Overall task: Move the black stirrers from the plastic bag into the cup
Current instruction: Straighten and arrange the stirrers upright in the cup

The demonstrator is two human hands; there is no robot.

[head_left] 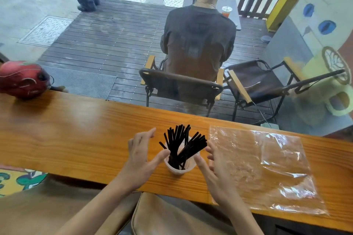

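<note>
A clear plastic cup (178, 169) stands on the wooden counter (76, 139). Several black stirrers (183, 145) stand in it, fanned out above the rim. My left hand (139, 160) is just left of the cup, fingers apart, thumb near the rim. My right hand (215, 173) is just right of the cup, fingers spread, holding nothing. The clear plastic bag (267, 168) lies flat on the counter to the right, with no stirrers visible inside.
A red helmet (23, 78) sits at the counter's far left. Beyond the window a person sits in a chair (181, 84) on a wooden deck, beside a second chair. A tan cushion (172, 215) is below the counter's near edge.
</note>
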